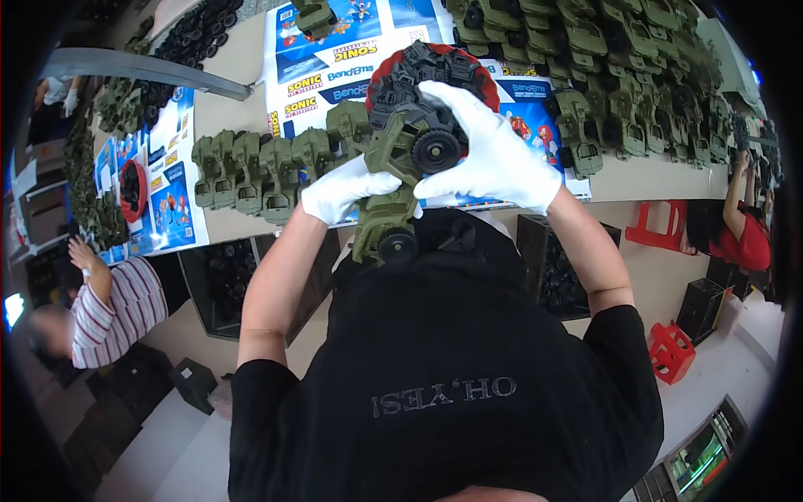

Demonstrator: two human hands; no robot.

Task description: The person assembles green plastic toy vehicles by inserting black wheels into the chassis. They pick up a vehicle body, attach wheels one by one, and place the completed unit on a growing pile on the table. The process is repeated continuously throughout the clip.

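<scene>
White-gloved, my left hand (351, 189) grips an olive-green toy jeep (386, 213) at its middle, above the table's near edge. The toy is tilted and shows a black wheel at each end. Curved around its upper wheel (437, 151) is my right hand (498, 163), also in a white glove. That thumb rests against the toy's side, and the forefinger reaches over the wheel. Just beyond lies a red bowl (492, 88) heaped with black plastic parts (418, 77); the toy and my right hand cover its near side.
Green toy jeep bodies stand in a row (276, 177) at the left and in dense rows (644, 92) at the right. Printed sheets (355, 54) cover the table. Boxes of black pieces (562, 272) sit below. Co-workers (121, 309) and red stools (671, 353) are at the sides.
</scene>
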